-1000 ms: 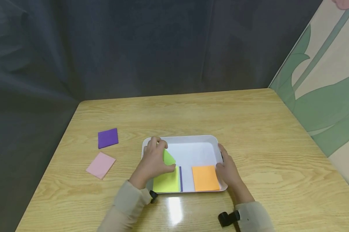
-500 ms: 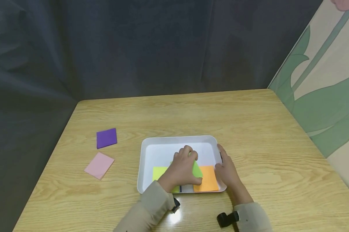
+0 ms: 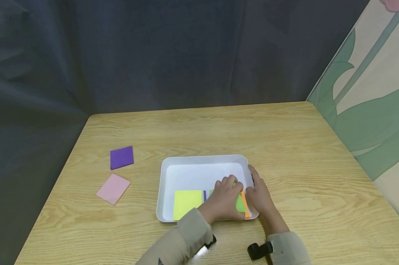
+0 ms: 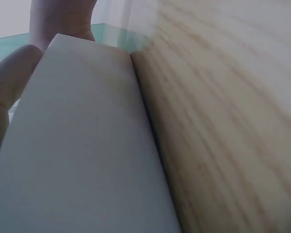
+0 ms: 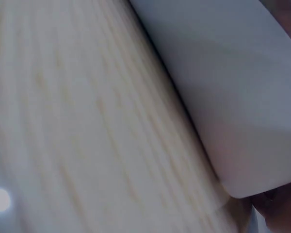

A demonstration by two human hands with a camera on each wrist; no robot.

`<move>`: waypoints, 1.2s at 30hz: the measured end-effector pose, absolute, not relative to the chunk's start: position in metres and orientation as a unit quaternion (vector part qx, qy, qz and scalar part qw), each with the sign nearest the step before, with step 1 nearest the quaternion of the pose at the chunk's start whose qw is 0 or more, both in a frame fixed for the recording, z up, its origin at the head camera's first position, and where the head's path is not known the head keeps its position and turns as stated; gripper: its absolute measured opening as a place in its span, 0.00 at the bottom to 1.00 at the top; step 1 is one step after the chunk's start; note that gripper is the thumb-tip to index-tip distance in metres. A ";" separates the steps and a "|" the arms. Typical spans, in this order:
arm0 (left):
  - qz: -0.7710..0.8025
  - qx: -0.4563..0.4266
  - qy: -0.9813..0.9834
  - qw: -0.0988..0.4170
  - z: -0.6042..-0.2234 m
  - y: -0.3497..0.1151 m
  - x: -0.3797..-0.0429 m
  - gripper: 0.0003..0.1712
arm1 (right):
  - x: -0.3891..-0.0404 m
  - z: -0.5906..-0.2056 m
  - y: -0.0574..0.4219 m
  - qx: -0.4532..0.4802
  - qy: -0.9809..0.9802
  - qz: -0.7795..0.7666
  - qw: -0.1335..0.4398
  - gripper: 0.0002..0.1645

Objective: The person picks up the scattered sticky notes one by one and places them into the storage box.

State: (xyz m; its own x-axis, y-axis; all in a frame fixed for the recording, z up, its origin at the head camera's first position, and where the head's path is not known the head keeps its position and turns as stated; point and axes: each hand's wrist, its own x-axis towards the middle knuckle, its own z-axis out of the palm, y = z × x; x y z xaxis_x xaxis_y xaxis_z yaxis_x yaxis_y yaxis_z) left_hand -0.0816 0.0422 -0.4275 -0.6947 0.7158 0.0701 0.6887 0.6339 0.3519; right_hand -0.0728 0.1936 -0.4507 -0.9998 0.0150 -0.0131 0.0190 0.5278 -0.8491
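A white tray (image 3: 186,173) lies on the table in the head view. My left hand (image 3: 224,198) is over its front right part and grips a green sticky note pad (image 3: 240,204) between thumb and fingers. Beneath that pad, the right edge of an orange sticky note pad (image 3: 244,203) shows; the rest is covered. My right hand (image 3: 260,195) holds the tray's right side, thumb at the rim. At the tray's front left is a yellow sticky note pad (image 3: 187,204), with a purple strip (image 3: 205,195) along its right. Both wrist views show mostly the tray's outer wall (image 4: 87,126).
Left of the tray, a purple square pad (image 3: 121,157) and a pink square pad (image 3: 113,189) lie on the wooden table (image 3: 285,140). A dark curtain (image 3: 159,55) hangs behind the table's far edge.
My left hand has carried the green pad rightward, from above the yellow pad to the orange one, and lowered it there. The right hand has stayed at the tray's right side.
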 end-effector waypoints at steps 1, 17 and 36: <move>0.182 0.390 0.902 0.039 -0.428 0.043 -0.082 0.35 | -0.073 -0.451 0.194 0.007 0.875 -0.484 -0.001 0.44; 0.219 0.402 0.884 0.097 -0.430 0.048 -0.083 0.40 | -0.074 -0.451 0.193 -0.006 0.868 -0.496 -0.008 0.41; 0.182 0.330 0.910 0.172 -0.426 0.051 -0.073 0.44 | -0.074 -0.453 0.193 0.006 0.872 -0.489 -0.011 0.42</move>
State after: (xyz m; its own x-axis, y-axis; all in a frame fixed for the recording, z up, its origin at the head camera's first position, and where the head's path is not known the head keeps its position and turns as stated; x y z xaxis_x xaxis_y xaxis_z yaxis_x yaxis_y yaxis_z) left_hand -0.0731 0.0508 -0.4258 -0.7235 0.6628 -0.1930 0.5374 0.7163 0.4451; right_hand -0.0741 0.1932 -0.4528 -0.9997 0.0211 0.0140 -0.0009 0.5213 -0.8534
